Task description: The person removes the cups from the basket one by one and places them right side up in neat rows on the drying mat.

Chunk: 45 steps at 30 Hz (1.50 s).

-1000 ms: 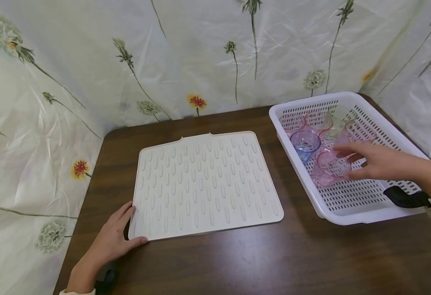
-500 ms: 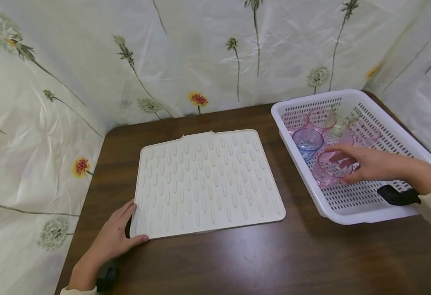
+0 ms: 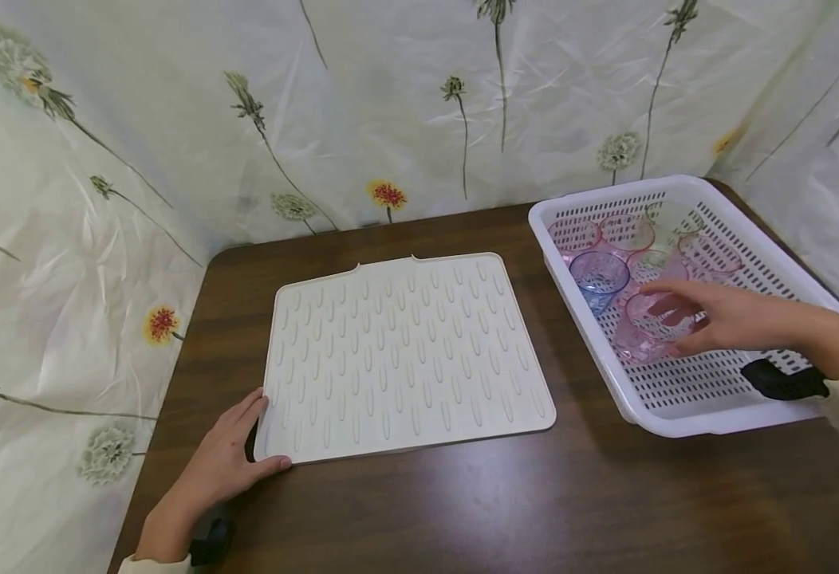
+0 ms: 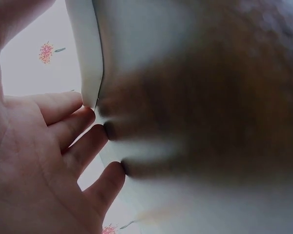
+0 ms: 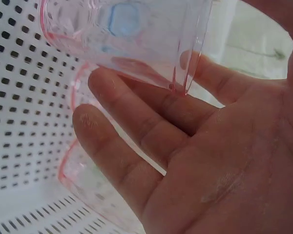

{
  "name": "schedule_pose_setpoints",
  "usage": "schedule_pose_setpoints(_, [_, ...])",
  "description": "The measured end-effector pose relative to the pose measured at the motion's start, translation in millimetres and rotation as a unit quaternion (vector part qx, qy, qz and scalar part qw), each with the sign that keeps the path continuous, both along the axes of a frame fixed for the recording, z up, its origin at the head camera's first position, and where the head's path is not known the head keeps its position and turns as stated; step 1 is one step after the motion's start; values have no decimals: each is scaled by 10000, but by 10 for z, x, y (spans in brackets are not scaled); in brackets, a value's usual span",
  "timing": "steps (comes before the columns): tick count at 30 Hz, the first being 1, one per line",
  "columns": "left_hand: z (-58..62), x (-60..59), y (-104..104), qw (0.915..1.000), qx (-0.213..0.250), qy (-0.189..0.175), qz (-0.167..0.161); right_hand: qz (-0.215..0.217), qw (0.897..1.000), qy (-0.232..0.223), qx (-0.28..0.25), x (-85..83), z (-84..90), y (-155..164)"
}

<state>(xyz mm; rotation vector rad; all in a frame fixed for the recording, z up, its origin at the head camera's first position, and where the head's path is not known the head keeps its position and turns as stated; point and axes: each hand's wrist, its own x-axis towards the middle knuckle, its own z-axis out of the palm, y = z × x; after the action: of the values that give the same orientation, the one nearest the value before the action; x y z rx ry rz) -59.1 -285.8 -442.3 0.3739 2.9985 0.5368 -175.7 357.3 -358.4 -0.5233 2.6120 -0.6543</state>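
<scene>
Pink cup (image 3: pixel 647 328), inside the white basket (image 3: pixel 685 414), now sits between our right hand's (image 3: pixel 714 319) closing fingers, while our left hand (image 3: pixel 229 458) stays flat, pressing the drying mat's (image 3: pixel 398 359) near corner.

It looked like a makeshift home dishwashing corner: a dark wooden counter (image 3: pixel 462 510) carried a cream ridged drying mat (image 3: pixel 405 355) at centre and a white perforated basket (image 3: pixel 685 399) of plastic cups at right, with flower-printed plastic sheeting (image 3: pixel 391 104) hung behind.
</scene>
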Motion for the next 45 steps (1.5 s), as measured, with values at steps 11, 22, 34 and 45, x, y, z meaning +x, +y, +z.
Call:
schedule_pose_setpoints(11, [24, -14, -3, 10000, 44, 47, -9, -581, 9968, 333, 444, 18, 417, 169])
schedule_pose_setpoints(22, [21, -15, -3, 10000, -47, -67, 36, -660, 9932, 908, 306, -164, 848, 30])
schedule_pose_setpoints(34, [13, -25, 2, 9998, 87, -154, 78, 207, 9923, 1204, -210, -430, 1145, -859])
schedule_pose_setpoints(45, [8, -22, 2, 9996, 153, -215, 90, 578, 9926, 812, -699, -862, 923, -1854])
